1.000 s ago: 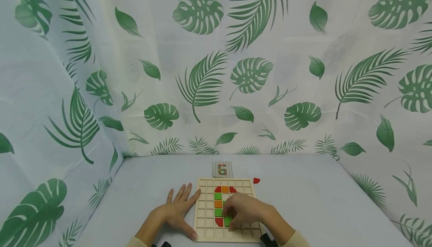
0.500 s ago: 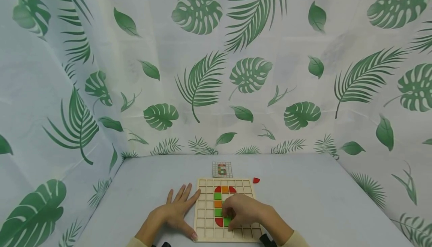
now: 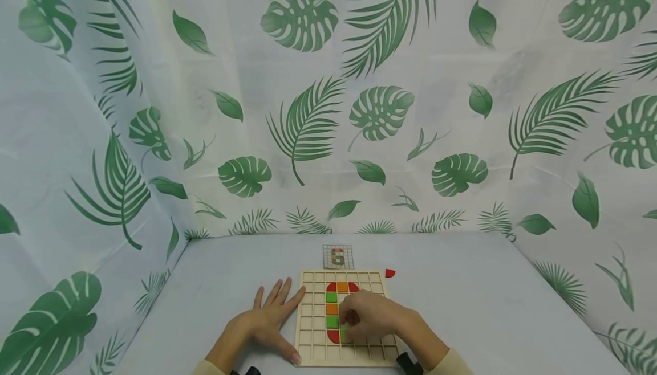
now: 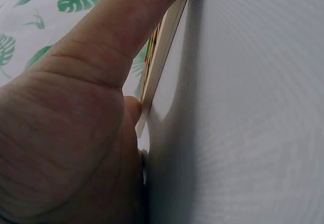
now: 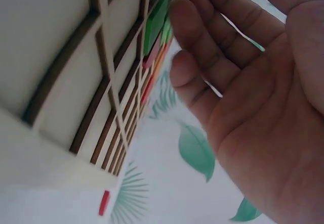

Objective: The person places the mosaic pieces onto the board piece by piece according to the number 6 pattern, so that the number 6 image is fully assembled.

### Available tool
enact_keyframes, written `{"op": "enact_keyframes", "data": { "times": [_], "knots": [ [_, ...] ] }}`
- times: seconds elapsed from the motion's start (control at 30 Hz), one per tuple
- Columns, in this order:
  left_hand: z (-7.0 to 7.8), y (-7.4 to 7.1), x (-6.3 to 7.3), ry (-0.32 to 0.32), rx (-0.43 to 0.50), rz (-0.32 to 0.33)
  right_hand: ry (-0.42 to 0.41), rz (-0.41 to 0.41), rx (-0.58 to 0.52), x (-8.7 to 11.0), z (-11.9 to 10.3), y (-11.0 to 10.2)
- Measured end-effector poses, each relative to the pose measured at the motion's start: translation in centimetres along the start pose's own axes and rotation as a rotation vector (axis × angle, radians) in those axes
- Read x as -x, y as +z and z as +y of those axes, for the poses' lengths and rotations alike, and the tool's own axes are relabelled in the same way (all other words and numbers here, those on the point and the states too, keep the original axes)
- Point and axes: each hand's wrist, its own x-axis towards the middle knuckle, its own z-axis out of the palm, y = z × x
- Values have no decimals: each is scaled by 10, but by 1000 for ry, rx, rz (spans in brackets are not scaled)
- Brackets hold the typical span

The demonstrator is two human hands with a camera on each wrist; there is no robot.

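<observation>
A square wooden grid board (image 3: 314, 356) lies on the table with green, orange and red tiles in its cells. My left hand (image 3: 264, 321) is spread along its left side, fingers straight, thumb at the lower left corner. Over the middle of the board, my right hand (image 3: 377, 315) has its fingers bent and pinches a green tile (image 3: 344, 336) in the lower part of the pattern, right of a red quarter-round tile (image 3: 333, 337). My right fingers (image 5: 190, 24) hide part of that spot. Another green tile (image 5: 157, 24) stands out beside them in the right wrist view.
A small card (image 3: 338, 257) printed with a coloured figure 6 on a grid lies behind the board. One loose red quarter-round tile (image 3: 390, 273) lies off the board's far right corner. Leaf-patterned cloth (image 3: 328, 135) hangs behind and beside the white table (image 3: 462, 284).
My right thumb has shifted slightly up, over the green tile, with the right hand staying in nearly the same place. The left hand and the board have not moved.
</observation>
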Motion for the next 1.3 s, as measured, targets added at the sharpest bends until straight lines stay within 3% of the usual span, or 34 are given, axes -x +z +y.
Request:
{"op": "enact_keyframes", "data": {
  "times": [0.17, 0.37, 0.47, 0.67, 0.87, 1.1, 1.3],
  "knots": [
    [0, 0, 0, 0, 8, -7, -13, 168, -75, 5, 15, -15],
    [0, -1, 1, -11, -2, -6, -1, 358, -52, 18, 35, -33],
    [1, -1, 1, -12, -1, -8, 54, 452, -5, 23, 45, -37],
    [2, -1, 1, -16, 2, -8, 250, 596, 93, 28, 65, -35],
    [2, -1, 1, -17, 6, -12, 368, 595, 135, 31, 86, -27],
    [1, -1, 2, -7, -1, -3, 348, 498, 207, 34, 99, -21],
    [1, 0, 2, 0, -3, 2, 366, 496, 176, 34, 100, -21]
  ]
}}
